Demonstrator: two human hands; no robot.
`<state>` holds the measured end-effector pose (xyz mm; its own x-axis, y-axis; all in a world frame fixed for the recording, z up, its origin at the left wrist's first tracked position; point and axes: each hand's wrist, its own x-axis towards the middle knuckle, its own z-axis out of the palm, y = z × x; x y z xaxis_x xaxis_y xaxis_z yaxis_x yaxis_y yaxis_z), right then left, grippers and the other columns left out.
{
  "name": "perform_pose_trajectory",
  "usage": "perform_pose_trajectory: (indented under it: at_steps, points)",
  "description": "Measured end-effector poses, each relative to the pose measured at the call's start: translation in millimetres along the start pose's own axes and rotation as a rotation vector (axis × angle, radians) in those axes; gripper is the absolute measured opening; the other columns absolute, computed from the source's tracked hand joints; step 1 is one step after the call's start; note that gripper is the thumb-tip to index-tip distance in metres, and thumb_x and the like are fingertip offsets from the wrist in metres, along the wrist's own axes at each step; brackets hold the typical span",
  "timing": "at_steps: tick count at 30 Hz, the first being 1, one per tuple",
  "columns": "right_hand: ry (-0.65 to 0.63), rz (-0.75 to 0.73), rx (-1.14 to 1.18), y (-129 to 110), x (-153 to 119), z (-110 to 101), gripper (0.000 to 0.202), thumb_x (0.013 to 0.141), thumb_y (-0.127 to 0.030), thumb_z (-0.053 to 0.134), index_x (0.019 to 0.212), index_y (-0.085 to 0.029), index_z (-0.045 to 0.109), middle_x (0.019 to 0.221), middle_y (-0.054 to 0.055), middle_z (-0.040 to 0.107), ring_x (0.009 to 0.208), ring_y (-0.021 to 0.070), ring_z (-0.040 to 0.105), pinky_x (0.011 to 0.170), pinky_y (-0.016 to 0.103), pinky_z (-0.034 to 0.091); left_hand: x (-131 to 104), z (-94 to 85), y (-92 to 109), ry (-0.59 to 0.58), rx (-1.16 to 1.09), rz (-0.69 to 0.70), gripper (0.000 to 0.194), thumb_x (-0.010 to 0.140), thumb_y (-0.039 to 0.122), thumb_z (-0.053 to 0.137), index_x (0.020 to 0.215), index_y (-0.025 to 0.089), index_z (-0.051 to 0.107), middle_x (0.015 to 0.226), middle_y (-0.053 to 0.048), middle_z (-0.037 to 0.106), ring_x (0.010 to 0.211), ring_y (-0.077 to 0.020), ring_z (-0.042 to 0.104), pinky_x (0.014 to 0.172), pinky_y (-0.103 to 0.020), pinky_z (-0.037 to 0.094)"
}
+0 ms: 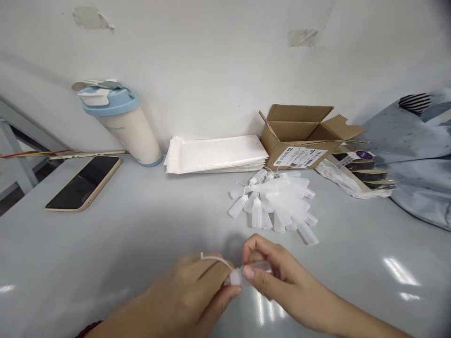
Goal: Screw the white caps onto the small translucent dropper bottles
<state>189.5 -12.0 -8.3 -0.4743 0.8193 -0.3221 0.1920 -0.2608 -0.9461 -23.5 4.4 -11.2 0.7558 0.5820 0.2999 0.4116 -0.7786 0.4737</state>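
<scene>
Between my two hands is a small translucent plastic squeeze bottle (263,266), lying roughly sideways above the table. My right hand (278,277) is closed round its body. My left hand (197,286), partly smeared by motion, pinches the white cap (235,277) at the bottle's neck. A thin bent strap or tube (214,257) sticks out from the cap over the left fingers. Beyond my hands lies a heap of similar small bottles (282,197), several of them with thin bent pieces at their tops.
Behind the heap are a stack of white padded envelopes (218,155) and an open cardboard box (299,136). A tumbler (130,126) and a phone (84,183) are on the left. Dark packaged items (366,171) and blue fabric (419,159) are on the right.
</scene>
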Motion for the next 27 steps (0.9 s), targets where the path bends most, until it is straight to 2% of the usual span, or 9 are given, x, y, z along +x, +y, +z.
perform_pose_trajectory:
  at_steps: [3, 6, 9, 12, 15, 19, 21, 23, 27]
  points:
    - [0.18, -0.354, -0.356, 1.4, -0.3, -2.3, 0.007, 0.094, -0.025, 0.054, 0.098, -0.019, 0.056, 0.073, -0.002, 0.053, 0.061, 0.0115, 0.048, 0.052, 0.022, 0.039, 2.2, -2.0, -2.4, -0.074, -0.206, -0.233, 0.024, 0.099, 0.027, 0.04, 0.081, 0.019, 0.054, 0.071, 0.002, 0.06, 0.06, -0.0124, 0.055, 0.058, -0.022, 0.042]
    - [0.256, -0.695, -0.54, 6.7, 0.2, -5.4, 0.025, 0.093, -0.011, 0.053, 0.118, -0.014, 0.055, 0.092, 0.008, 0.062, 0.08, 0.0169, 0.058, 0.068, 0.028, 0.05, 6.1, -7.6, -3.2, -0.141, -0.333, -0.399, 0.027, 0.099, 0.033, 0.041, 0.078, 0.02, 0.052, 0.07, 0.003, 0.057, 0.061, -0.0115, 0.052, 0.057, -0.02, 0.039]
    - [0.273, -0.83, -0.636, 11.7, -0.2, -7.1, 0.033, 0.092, -0.004, 0.053, 0.125, -0.01, 0.052, 0.1, 0.013, 0.061, 0.09, 0.0193, 0.059, 0.074, 0.029, 0.053, 10.4, -15.0, -2.2, -0.219, -0.438, -0.48, 0.036, 0.099, 0.037, 0.037, 0.072, 0.019, 0.053, 0.068, 0.003, 0.058, 0.063, -0.0114, 0.054, 0.059, -0.02, 0.04]
    - [0.257, -0.873, -0.692, 13.0, -1.3, -6.7, 0.03, 0.094, -0.006, 0.053, 0.124, -0.008, 0.052, 0.097, 0.013, 0.062, 0.087, 0.0197, 0.059, 0.072, 0.03, 0.054, 13.5, -20.4, -1.5, -0.333, -0.565, -0.517, 0.045, 0.1, 0.041, 0.031, 0.072, 0.019, 0.058, 0.067, 0.003, 0.061, 0.066, -0.0117, 0.058, 0.064, -0.02, 0.042]
    - [0.275, -0.878, -0.723, 11.6, -1.6, -5.4, 0.024, 0.097, -0.016, 0.05, 0.12, -0.007, 0.052, 0.086, 0.011, 0.063, 0.071, 0.0174, 0.055, 0.058, 0.028, 0.051, 13.0, -20.1, -2.0, -0.364, -0.636, -0.485, 0.049, 0.101, 0.042, 0.03, 0.066, 0.019, 0.055, 0.06, 0.004, 0.061, 0.062, -0.0108, 0.059, 0.064, -0.019, 0.043]
    - [0.303, -0.83, -0.677, 7.6, -1.3, -3.5, 0.022, 0.1, -0.024, 0.045, 0.112, -0.008, 0.056, 0.072, 0.006, 0.061, 0.058, 0.0147, 0.049, 0.049, 0.025, 0.044, 6.7, -11.0, -1.8, -0.194, -0.416, -0.339, 0.043, 0.101, 0.033, 0.036, 0.064, 0.018, 0.05, 0.06, 0.006, 0.059, 0.058, -0.0085, 0.056, 0.065, -0.019, 0.042]
    - [0.279, -0.71, -0.579, 5.3, -1.5, -2.7, 0.023, 0.1, -0.026, 0.044, 0.105, -0.01, 0.06, 0.071, 0.005, 0.061, 0.058, 0.0138, 0.051, 0.051, 0.024, 0.044, 3.7, -5.5, -1.1, -0.066, -0.283, -0.217, 0.038, 0.102, 0.028, 0.034, 0.068, 0.019, 0.049, 0.063, 0.005, 0.058, 0.057, -0.0086, 0.055, 0.063, -0.02, 0.043]
    - [0.246, -0.516, -0.473, 3.9, -1.9, -2.0, 0.025, 0.099, -0.03, 0.045, 0.097, -0.012, 0.063, 0.065, 0.001, 0.057, 0.053, 0.0119, 0.049, 0.048, 0.023, 0.04, 2.0, -1.3, -0.6, 0.043, -0.103, -0.069, 0.032, 0.102, 0.02, 0.032, 0.075, 0.018, 0.05, 0.065, 0.003, 0.059, 0.056, -0.0106, 0.054, 0.057, -0.022, 0.042]
    - [0.205, -0.219, -0.263, 5.6, -0.9, -0.6, 0.032, 0.096, -0.04, 0.048, 0.088, -0.015, 0.066, 0.051, -0.007, 0.037, 0.044, 0.0083, 0.034, 0.042, 0.021, 0.028, 2.1, 2.4, -1.6, 0.131, 0.213, 0.17, 0.027, 0.098, 0.006, 0.036, 0.079, 0.016, 0.053, 0.062, 0.001, 0.059, 0.052, -0.0143, 0.053, 0.047, -0.027, 0.034]
